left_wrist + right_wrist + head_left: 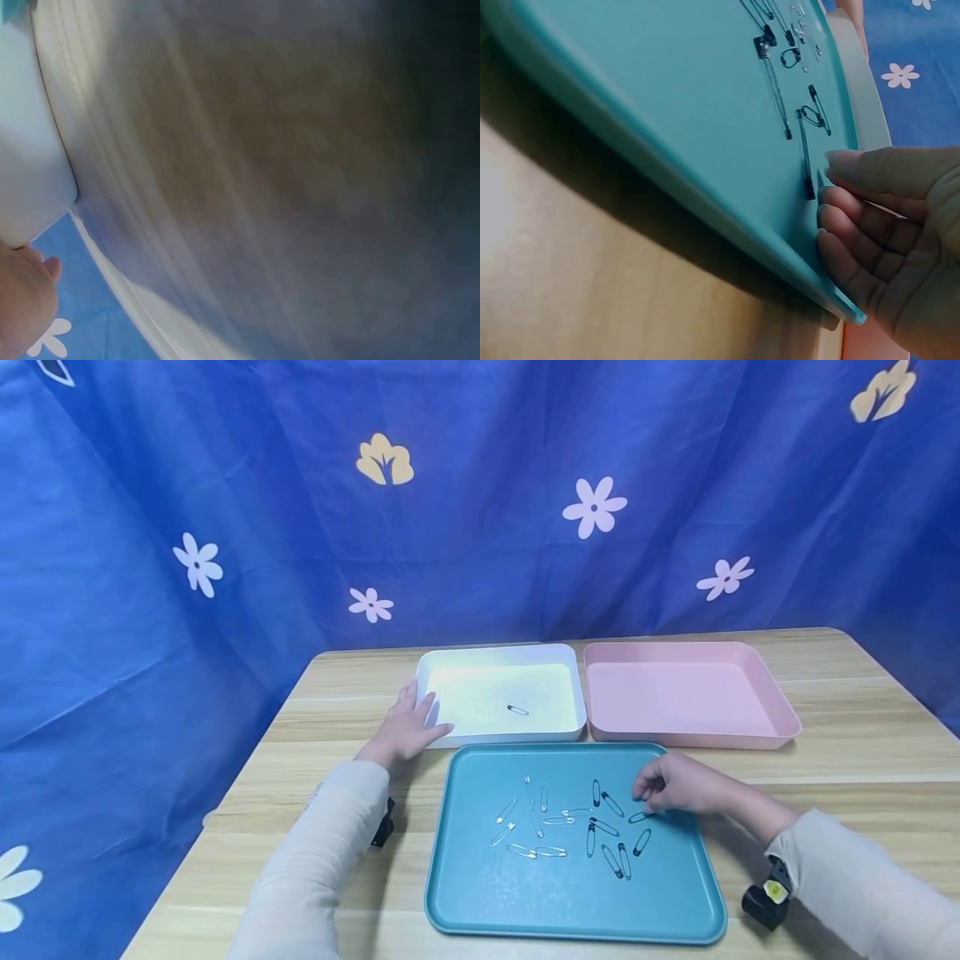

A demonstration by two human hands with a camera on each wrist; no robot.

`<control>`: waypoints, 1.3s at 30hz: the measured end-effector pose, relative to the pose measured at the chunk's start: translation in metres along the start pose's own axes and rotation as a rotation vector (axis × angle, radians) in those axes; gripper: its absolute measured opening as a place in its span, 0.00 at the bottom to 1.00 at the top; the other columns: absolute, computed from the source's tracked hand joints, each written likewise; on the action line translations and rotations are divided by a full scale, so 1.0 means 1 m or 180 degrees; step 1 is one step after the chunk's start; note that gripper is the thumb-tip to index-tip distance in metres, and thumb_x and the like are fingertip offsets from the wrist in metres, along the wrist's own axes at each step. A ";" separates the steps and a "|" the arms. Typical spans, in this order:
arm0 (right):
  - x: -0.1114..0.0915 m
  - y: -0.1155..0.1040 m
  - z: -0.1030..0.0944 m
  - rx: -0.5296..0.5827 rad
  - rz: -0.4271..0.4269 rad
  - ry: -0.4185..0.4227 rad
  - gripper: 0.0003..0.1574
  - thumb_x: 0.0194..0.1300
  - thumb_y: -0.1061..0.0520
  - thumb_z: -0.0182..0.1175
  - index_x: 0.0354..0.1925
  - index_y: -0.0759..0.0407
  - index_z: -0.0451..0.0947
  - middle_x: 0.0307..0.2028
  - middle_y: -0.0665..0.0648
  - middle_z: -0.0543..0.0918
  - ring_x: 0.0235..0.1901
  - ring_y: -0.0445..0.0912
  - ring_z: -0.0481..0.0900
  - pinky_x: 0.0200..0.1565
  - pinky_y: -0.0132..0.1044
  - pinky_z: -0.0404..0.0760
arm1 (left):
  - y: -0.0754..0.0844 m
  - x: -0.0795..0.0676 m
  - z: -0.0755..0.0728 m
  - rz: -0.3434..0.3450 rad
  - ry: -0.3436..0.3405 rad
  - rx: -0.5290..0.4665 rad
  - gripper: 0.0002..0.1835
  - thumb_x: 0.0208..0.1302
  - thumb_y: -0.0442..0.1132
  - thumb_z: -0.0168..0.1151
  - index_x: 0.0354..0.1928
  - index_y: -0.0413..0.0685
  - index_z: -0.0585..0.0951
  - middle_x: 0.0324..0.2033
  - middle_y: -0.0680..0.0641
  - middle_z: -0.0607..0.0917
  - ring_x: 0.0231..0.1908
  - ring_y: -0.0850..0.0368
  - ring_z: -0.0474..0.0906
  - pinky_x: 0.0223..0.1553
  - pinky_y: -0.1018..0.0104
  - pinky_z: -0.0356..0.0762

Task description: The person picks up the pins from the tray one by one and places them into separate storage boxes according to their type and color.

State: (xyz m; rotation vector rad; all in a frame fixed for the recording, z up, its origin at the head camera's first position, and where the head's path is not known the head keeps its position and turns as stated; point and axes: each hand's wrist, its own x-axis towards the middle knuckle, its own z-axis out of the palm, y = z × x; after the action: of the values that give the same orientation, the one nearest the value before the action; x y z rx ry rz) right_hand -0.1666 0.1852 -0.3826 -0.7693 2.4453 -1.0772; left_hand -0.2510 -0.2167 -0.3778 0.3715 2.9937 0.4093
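Observation:
My right hand is over the right side of a teal tray. Its thumb and curled fingers come together at the end of a black safety pin, pinching it; the fingers partly hide the pin in the right wrist view. On the tray, several black safety pins lie to the right and several silver safety pins to the left. My left hand, fingers spread, rests against the left rim of a white tray. One black-headed safety pin lies inside that tray.
A pink tray stands right of the white one at the back of the wooden table. A blue curtain with flowers hangs behind. The teal tray's raised rim lies right beneath my right wrist.

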 end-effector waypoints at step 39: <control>0.002 -0.006 0.006 -0.0048 -0.0065 -0.0016 0.08 0.52 0.67 0.55 0.22 0.58 0.69 0.20 0.48 0.70 0.23 0.40 0.68 0.26 0.30 0.70 | -0.002 0.001 0.001 -0.0016 -0.0018 0.0001 0.43 0.55 0.65 0.41 0.65 0.42 0.51 0.64 0.37 0.33 0.62 0.41 0.29 0.58 0.45 0.39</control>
State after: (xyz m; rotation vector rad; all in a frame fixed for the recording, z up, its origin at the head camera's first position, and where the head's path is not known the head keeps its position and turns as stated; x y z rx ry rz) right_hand -0.1633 0.1770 -0.3825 -0.8022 2.4491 -1.0642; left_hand -0.2520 -0.2186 -0.3792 0.3645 2.9886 0.4069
